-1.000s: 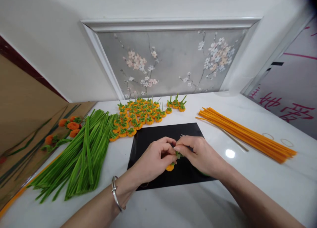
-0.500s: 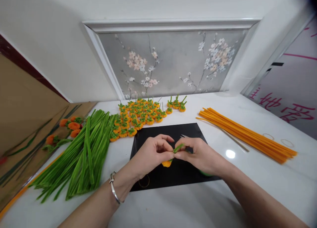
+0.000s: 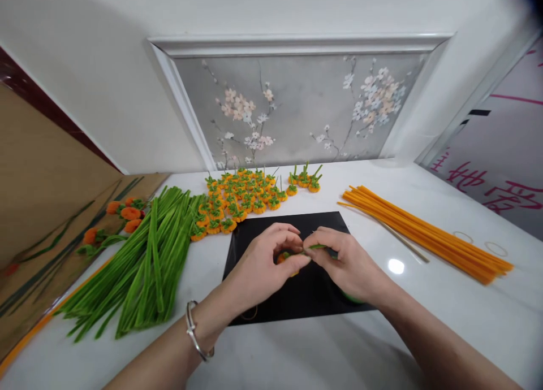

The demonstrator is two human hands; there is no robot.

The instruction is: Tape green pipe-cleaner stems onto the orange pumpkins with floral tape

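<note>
Above a black mat, my left hand is closed round a small orange piece, partly hidden by the fingers. My right hand pinches a short green strip just to the right of it. The fingertips of both hands meet at the strip's left end. Behind the mat stand several small orange pieces with green tops. A silver bracelet circles my left wrist.
Long green stems lie in a pile at the left, beside orange flowers on brown paper. A bundle of orange stems lies at the right, near two thin rings. A framed floral panel stands behind.
My left hand's fingers have curled further over the orange piece, which shows less now. The green strip in my right hand has turned flatter. The view has shifted slightly.
</note>
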